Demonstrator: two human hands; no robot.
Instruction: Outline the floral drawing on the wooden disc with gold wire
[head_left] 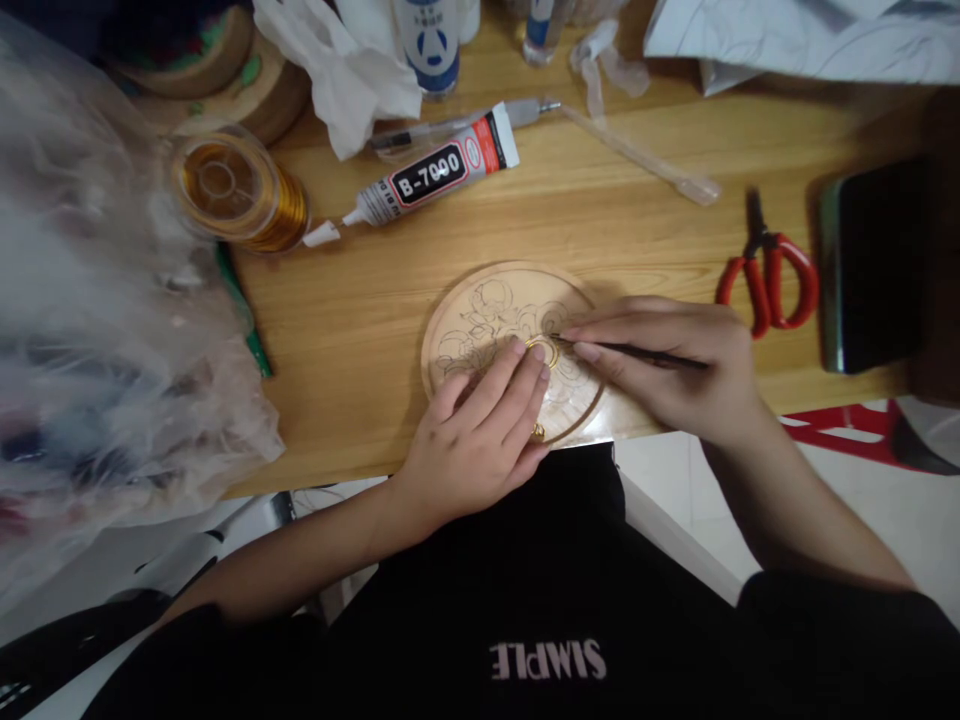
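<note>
A round wooden disc [480, 290] with a fine line drawing lies at the table's front edge. My left hand [484, 430] rests over its lower part, fingertips pressing on a curved golden wire [553, 352]. From the right, my right hand [675, 360] pinches thin dark tweezers [652, 354], whose tip reaches the disc beside the wire. Another small golden coil [538, 430] shows under my left hand's edge. What my left palm covers is hidden.
A glue tube [442, 170] lies behind the disc, with a spool of golden wire [240, 190] to its left. Red-handled pliers [772, 280] and a dark phone [874, 270] are at right. Plastic bags [112, 300] fill the left side.
</note>
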